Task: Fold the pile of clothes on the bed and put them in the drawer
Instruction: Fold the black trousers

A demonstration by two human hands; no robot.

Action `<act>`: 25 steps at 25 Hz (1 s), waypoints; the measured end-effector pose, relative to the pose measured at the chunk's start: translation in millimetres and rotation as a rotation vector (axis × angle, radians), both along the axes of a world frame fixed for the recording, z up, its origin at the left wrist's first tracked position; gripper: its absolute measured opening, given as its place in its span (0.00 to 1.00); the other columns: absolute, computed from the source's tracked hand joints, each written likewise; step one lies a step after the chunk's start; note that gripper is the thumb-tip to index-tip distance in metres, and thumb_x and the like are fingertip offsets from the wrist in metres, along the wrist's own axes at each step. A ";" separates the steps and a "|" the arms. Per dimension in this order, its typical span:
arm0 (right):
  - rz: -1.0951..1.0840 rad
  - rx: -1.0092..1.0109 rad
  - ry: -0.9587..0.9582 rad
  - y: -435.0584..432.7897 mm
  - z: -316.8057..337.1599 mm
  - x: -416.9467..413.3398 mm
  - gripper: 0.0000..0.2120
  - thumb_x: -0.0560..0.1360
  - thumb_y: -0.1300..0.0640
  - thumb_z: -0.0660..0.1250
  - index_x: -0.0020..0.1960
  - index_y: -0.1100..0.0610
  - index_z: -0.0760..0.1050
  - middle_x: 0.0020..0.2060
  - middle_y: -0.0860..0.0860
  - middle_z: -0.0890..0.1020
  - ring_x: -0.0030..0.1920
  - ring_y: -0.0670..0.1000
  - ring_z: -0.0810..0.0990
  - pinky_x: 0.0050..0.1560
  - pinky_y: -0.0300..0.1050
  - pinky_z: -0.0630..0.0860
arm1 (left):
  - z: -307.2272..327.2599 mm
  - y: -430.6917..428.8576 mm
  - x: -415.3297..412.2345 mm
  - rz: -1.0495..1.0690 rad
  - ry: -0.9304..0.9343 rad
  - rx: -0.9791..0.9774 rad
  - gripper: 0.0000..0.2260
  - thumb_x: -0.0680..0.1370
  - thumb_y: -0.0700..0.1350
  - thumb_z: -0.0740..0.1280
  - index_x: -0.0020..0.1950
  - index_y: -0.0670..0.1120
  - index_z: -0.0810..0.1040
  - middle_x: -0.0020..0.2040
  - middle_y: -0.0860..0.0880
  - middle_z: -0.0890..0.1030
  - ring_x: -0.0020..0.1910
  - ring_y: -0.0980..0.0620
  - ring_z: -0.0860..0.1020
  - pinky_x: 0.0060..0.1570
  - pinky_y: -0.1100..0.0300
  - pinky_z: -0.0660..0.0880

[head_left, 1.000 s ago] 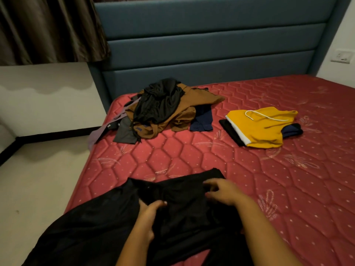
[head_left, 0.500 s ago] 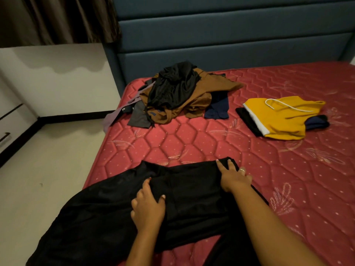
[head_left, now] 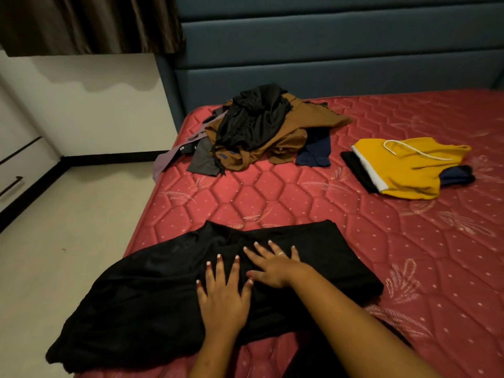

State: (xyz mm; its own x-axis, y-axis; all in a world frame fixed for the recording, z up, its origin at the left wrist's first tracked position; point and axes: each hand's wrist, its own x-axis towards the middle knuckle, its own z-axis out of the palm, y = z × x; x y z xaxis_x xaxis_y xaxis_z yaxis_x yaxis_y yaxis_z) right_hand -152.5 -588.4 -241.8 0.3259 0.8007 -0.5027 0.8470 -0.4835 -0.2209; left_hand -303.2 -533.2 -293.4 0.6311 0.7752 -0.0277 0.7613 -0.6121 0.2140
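Note:
A black garment [head_left: 141,296] lies spread across the near edge of the red mattress [head_left: 272,197], its left part hanging over the bedside. My left hand [head_left: 222,296] presses flat on its middle with fingers spread. My right hand [head_left: 274,261] lies flat beside it, fingers splayed, a ring on one finger. Further back sits the unfolded pile [head_left: 261,129]: black, brown, grey and navy clothes. To the right lies a folded stack with a yellow piece [head_left: 406,167] on top, white cord across it.
A white drawer unit [head_left: 13,170] with a dark handle stands at the far left by the wall. Pale floor [head_left: 68,241] runs along the bed's left side. A blue padded headboard [head_left: 327,50] closes the back, and a dark curtain [head_left: 81,23] hangs top left.
Both hands have let go of the black garment's folds and now lie flat, side by side, on its middle. The right hand came in from the right corner. The view swung left.

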 end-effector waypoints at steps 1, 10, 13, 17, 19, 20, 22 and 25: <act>0.013 -0.042 0.015 2.0 -4.3 -2.1 0.30 0.79 0.35 0.47 0.75 0.36 0.37 0.77 0.41 0.37 0.77 0.52 0.35 0.68 0.71 0.35 | -1.2 1.5 0.6 -0.001 0.004 -0.014 0.28 0.73 0.64 0.53 0.66 0.53 0.77 0.67 0.43 0.75 0.65 0.37 0.74 0.55 0.35 0.73; -0.280 -0.007 -0.222 -18.0 0.3 38.0 0.27 0.82 0.49 0.54 0.78 0.45 0.48 0.78 0.45 0.45 0.78 0.56 0.42 0.72 0.67 0.42 | 20.5 1.0 -11.1 0.147 -0.040 -0.205 0.27 0.79 0.64 0.54 0.77 0.62 0.53 0.77 0.37 0.51 0.76 0.39 0.50 0.73 0.51 0.53; -0.158 0.157 0.295 -12.1 28.8 11.1 0.17 0.80 0.59 0.58 0.67 0.58 0.74 0.67 0.53 0.74 0.62 0.51 0.76 0.60 0.44 0.71 | 31.2 8.4 -2.3 0.174 -0.217 -0.333 0.24 0.77 0.48 0.67 0.73 0.55 0.67 0.73 0.39 0.61 0.71 0.42 0.61 0.69 0.57 0.59; 0.154 -0.205 0.705 -8.6 19.8 -63.7 0.19 0.80 0.66 0.58 0.70 0.64 0.68 0.67 0.60 0.73 0.58 0.52 0.76 0.55 0.42 0.72 | 53.8 28.8 14.1 0.164 -0.415 -0.558 0.26 0.73 0.36 0.71 0.70 0.46 0.73 0.69 0.42 0.72 0.68 0.47 0.71 0.66 0.62 0.64; 0.199 -0.041 0.528 5.4 -1.7 -77.6 0.22 0.80 0.61 0.60 0.73 0.61 0.64 0.70 0.61 0.70 0.67 0.60 0.71 0.67 0.51 0.68 | 75.3 29.8 25.9 0.122 -0.539 -0.580 0.26 0.73 0.34 0.70 0.71 0.45 0.72 0.73 0.44 0.67 0.72 0.48 0.67 0.69 0.63 0.59; 0.119 0.076 0.474 8.8 -7.7 -75.6 0.23 0.81 0.59 0.60 0.74 0.60 0.62 0.71 0.61 0.67 0.70 0.61 0.68 0.70 0.51 0.64 | 87.9 27.0 33.6 0.077 -0.617 -0.587 0.27 0.73 0.33 0.69 0.71 0.46 0.71 0.73 0.45 0.66 0.73 0.48 0.65 0.71 0.62 0.58; -0.086 0.265 0.466 5.6 -1.8 -58.7 0.26 0.82 0.58 0.58 0.77 0.60 0.54 0.76 0.59 0.58 0.75 0.57 0.58 0.72 0.45 0.56 | 112.0 19.9 48.6 -0.037 -0.820 -0.656 0.28 0.73 0.35 0.70 0.71 0.51 0.71 0.74 0.46 0.65 0.73 0.50 0.65 0.73 0.53 0.61; -0.336 0.314 0.431 -13.0 7.4 -8.9 0.25 0.82 0.56 0.57 0.77 0.60 0.54 0.75 0.56 0.59 0.75 0.55 0.58 0.68 0.39 0.57 | 125.7 15.8 60.8 -0.124 -1.082 -0.852 0.28 0.68 0.41 0.70 0.65 0.61 0.73 0.73 0.48 0.68 0.70 0.52 0.69 0.69 0.51 0.67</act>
